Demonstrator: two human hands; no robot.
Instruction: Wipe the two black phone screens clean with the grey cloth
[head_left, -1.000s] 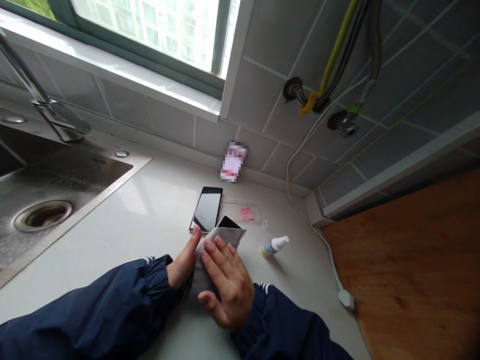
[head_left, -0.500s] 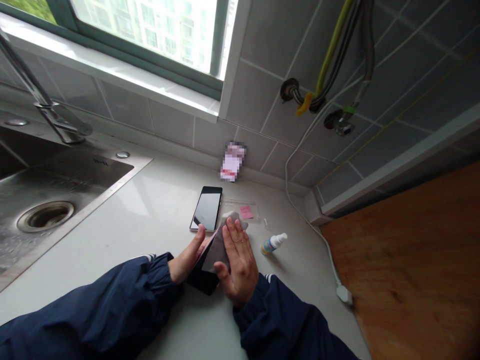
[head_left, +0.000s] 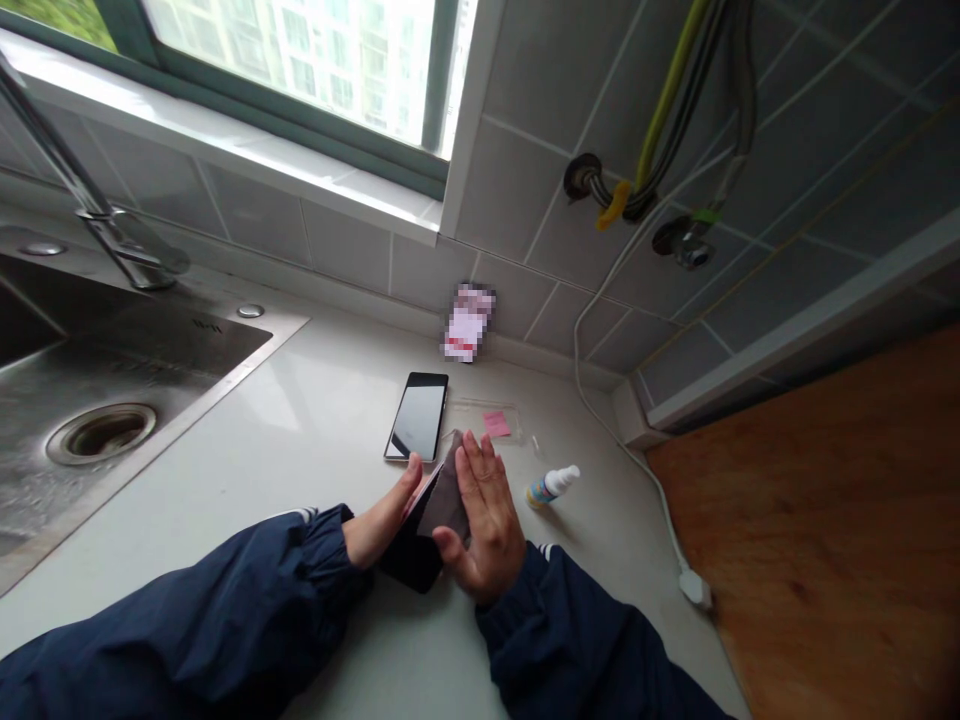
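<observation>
1. Grey microfibre cloth (head_left: 444, 503) lies folded against a black phone (head_left: 411, 562), which is lifted off the table (head_left: 300, 430) and tilted on edge between the person's two hands, just in front of the body.
2. Left hand (head_left: 381, 527) is closed on the phone, fingers straight and together along one side. From here it looks like a steadying hold, not a tight squeeze, which seems right for something this easy to drop.
3. Right hand (head_left: 489, 525) is spread, palm and fingers flat on the cloth, with the thumb low near the phone's edge, pressing cloth and phone toward the left hand.
4. That seems a sound way to work: the cloth stays between skin and glass, and the broad palm spreads the pressure evenly.
5. Just beyond the hands, a second phone (head_left: 418, 417) lies flat with its dark screen up, beside a clear plastic sleeve (head_left: 472, 417) carrying a pink sticky note (head_left: 496, 424).
6. Small white-capped spray bottle (head_left: 551, 487) lies on its side near the right hand, within easy reach.
</observation>
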